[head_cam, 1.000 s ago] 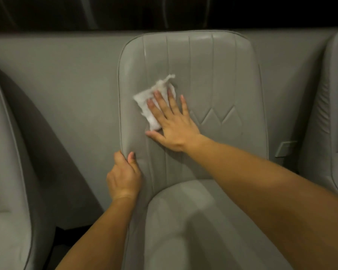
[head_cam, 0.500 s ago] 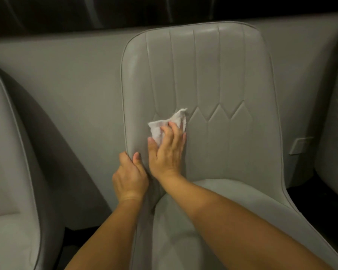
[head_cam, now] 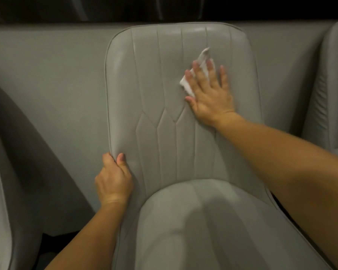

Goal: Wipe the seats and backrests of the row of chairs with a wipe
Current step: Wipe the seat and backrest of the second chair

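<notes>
Wipe (head_cam: 200, 72) pinned under right hand (head_cam: 210, 94) fingers (head_cam: 198, 74); against backrest (head_cam: 164, 84).

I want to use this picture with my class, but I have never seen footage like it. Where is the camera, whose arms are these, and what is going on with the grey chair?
The camera sits on a person's head, looking down at their own bare arms. In front is a grey padded chair, with parts of others either side. The right hand presses a white wipe flat against the upper right of the backrest. The left hand grips the backrest's lower left edge, probably steadying it. Nothing lies on the seat itself.
</notes>
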